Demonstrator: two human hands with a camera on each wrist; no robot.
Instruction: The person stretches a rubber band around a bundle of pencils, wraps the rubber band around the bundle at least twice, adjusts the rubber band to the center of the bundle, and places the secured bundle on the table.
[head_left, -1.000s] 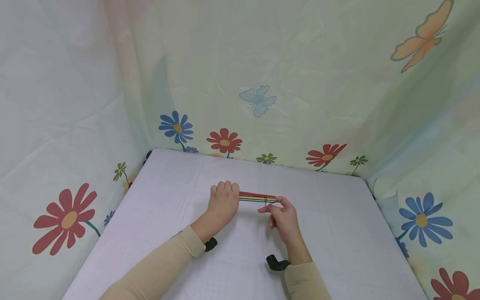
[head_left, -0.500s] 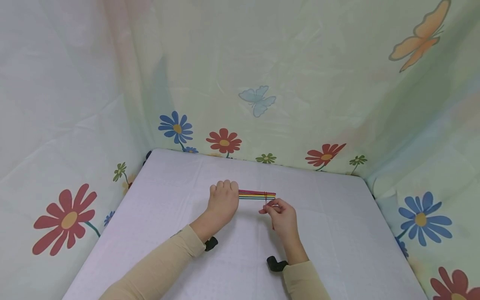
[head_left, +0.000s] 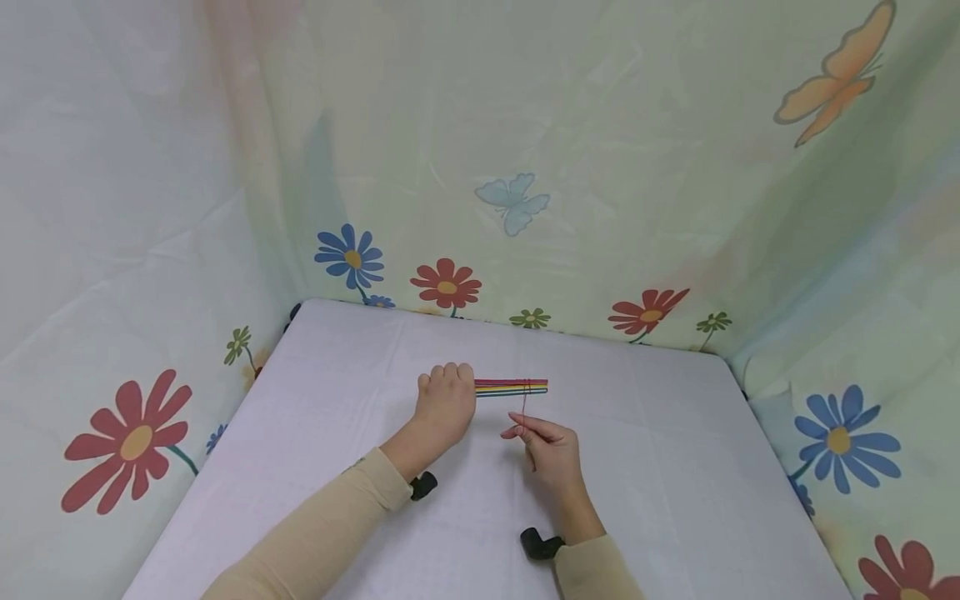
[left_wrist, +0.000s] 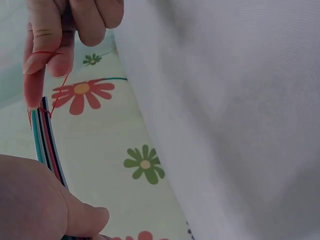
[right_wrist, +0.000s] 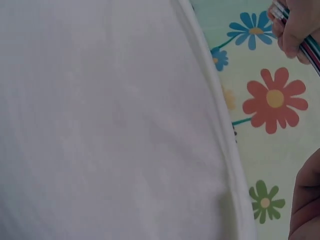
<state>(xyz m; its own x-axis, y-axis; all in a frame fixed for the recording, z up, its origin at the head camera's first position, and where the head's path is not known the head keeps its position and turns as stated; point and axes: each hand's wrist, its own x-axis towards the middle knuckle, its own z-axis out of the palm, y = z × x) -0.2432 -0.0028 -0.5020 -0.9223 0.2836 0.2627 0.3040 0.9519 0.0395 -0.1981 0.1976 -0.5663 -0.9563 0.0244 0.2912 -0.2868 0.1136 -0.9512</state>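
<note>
My left hand [head_left: 445, 400] grips one end of a bundle of thin coloured sticks [head_left: 510, 387] held level just above the white table [head_left: 675, 450]. A red rubber band [head_left: 524, 398] is looped round the bundle near its free right end and stretches down toward me. My right hand [head_left: 543, 446] pinches that band between thumb and fingers, a little below the sticks. In the left wrist view the coloured sticks [left_wrist: 46, 142] run up from my left hand [left_wrist: 40, 200], and the red band [left_wrist: 59, 90] leads to the right hand's fingers [left_wrist: 47, 45].
Flower-and-butterfly printed sheets [head_left: 525, 150] wall the table on the left, back and right. A black wrist mount [head_left: 540, 543] sits by the right sleeve and another [head_left: 423, 485] under the left wrist.
My right hand has drawn back from the sticks' end toward me, pulling the red band out into a taut strand. The left hand and bundle have hardly moved.
</note>
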